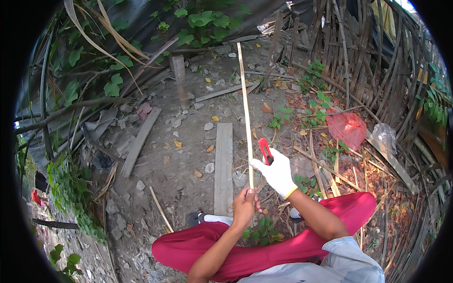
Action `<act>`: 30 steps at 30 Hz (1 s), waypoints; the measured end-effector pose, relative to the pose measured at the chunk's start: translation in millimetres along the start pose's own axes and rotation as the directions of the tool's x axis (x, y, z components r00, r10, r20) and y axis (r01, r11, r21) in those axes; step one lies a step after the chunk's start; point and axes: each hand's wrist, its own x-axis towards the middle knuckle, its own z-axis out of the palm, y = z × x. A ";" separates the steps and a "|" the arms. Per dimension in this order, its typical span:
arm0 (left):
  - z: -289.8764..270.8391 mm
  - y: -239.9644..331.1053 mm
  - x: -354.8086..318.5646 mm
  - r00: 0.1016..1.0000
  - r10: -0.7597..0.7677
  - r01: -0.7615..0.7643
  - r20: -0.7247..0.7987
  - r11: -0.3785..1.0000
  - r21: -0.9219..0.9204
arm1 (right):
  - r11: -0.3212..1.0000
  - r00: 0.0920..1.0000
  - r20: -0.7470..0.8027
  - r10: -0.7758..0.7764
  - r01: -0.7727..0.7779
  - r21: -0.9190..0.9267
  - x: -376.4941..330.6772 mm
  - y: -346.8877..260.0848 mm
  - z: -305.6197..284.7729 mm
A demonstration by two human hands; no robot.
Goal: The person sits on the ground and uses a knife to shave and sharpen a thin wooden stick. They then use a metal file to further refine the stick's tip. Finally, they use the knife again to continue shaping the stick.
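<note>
A long, thin pale strip of wood or bamboo stretches away from me, its far tip darker. My left hand, bare, is closed around the strip's near end. In a white glove with a yellow cuff, my right hand grips a red-and-black-handled knife. What looks like its blade points away from me, dark and hard to make out. The gloved thumb rests against the strip, just beyond the left hand.
A grey board lies on the dirt before me, another plank to its left. A short post stands farther off. At right are a red plastic bag, loose sticks and a stick fence. Vines grow at left.
</note>
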 end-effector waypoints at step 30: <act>-35.1 -20.4 4.6 0.975 -0.204 0.193 -0.091 0.975 -0.111 | 0.832 0.876 0.469 -0.115 0.343 -0.437 -51.6 72.6 -9.4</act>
